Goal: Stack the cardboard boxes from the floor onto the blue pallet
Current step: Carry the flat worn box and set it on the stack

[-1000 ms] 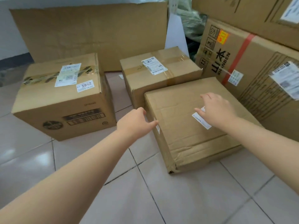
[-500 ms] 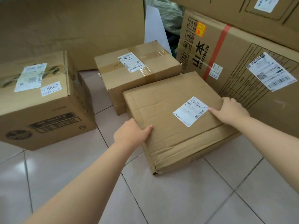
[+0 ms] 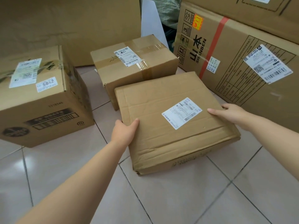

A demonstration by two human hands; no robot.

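A flat cardboard box (image 3: 163, 120) with a white shipping label lies on the tiled floor in the middle. My left hand (image 3: 124, 131) grips its left edge, thumb on top, fingers hidden down the side. My right hand (image 3: 229, 113) clasps its right edge the same way. Behind it stands a taped cardboard box (image 3: 134, 62) with a label. A taller box marked 5842 (image 3: 42, 97) sits at the left. The blue pallet is out of view.
A big SHANBEN carton (image 3: 234, 62) with a red stripe stands close on the right, another carton (image 3: 267, 15) on top of it. A large cardboard sheet (image 3: 69, 25) leans at the back. Tiled floor (image 3: 178, 199) lies in front.
Both hands went from hovering over the flat box to its side edges and closed on them. The view has come closer to the box.
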